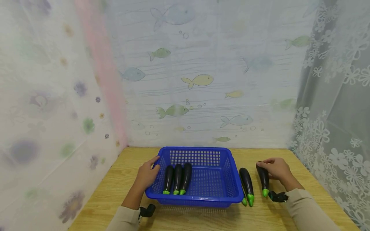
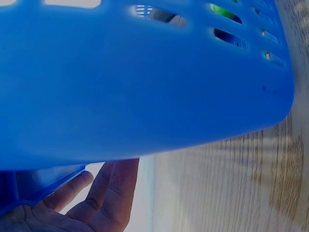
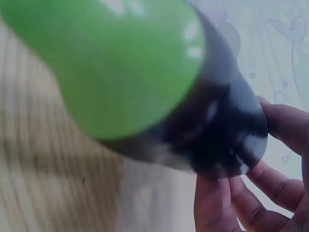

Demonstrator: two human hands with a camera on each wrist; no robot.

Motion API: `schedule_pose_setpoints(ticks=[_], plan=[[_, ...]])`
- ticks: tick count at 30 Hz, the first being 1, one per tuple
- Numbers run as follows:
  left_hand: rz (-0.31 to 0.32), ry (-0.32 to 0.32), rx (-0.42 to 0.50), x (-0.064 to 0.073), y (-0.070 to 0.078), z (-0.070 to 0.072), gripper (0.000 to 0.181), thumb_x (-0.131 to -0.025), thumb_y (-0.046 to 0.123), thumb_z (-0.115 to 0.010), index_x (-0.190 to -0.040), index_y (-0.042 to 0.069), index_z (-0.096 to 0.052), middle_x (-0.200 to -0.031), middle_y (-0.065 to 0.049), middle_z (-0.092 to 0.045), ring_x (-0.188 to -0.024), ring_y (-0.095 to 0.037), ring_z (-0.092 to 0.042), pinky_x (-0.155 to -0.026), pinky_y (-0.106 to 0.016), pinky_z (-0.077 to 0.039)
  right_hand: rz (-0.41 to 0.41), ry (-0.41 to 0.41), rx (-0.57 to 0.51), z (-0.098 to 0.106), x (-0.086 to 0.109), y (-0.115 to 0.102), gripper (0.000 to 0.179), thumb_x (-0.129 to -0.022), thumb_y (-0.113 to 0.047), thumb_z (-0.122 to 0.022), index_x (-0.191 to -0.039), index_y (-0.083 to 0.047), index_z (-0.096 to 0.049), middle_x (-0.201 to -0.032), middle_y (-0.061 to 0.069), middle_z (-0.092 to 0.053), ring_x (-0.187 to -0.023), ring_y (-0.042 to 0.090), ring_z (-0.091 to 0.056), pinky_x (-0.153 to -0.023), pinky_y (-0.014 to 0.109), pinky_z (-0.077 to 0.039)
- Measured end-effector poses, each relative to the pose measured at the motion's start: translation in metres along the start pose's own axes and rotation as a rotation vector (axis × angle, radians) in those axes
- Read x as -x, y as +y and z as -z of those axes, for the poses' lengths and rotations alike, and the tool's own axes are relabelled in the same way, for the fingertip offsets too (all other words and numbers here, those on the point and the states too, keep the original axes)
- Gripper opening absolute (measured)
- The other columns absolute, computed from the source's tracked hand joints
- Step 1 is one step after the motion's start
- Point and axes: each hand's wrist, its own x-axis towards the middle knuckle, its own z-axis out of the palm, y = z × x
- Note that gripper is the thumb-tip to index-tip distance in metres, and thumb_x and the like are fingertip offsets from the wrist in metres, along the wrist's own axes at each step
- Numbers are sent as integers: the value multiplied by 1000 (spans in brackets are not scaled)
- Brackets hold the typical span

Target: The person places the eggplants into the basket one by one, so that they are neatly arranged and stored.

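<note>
A blue plastic basket (image 1: pixel 194 199) stands on the table, with three dark eggplants (image 1: pixel 178 178) side by side in its left part, green stem ends toward me. My left hand (image 1: pixel 147 173) grips the basket's left rim; in the left wrist view its fingers (image 2: pixel 118 193) show below the basket wall (image 2: pixel 145 96). On the right, my right hand (image 1: pixel 276 168) holds another eggplant (image 1: pixel 263 179) by its dark blunt end, thumb on one side and fingers on the other. That eggplant's green stem end (image 3: pixel 130 72) fills much of the right wrist view.
Just right of the basket lies an eggplant (image 1: pixel 246 181), with the green tip of one more (image 1: pixel 244 201) showing between it and the basket. The light wood table (image 1: pixel 124 179) meets a fish-print curtain (image 1: pixel 202 128) at the back, with patterned curtains on both sides.
</note>
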Motion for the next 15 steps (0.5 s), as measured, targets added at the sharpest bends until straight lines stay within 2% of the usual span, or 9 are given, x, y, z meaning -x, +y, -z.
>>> schedule_pose_setpoints(ticks=[15], plan=[[-1,-5,9,-2,-5,-1,53,-101,23,-52,-154,14,-52,-156,-20,-50,-120,-40,-65,-91,-59,-57,27,-10,-46,0,2,-23,73,-96,-47,-69,-141,8,-54,-138,35,-56,-97,23,-72,-80,41,-63]])
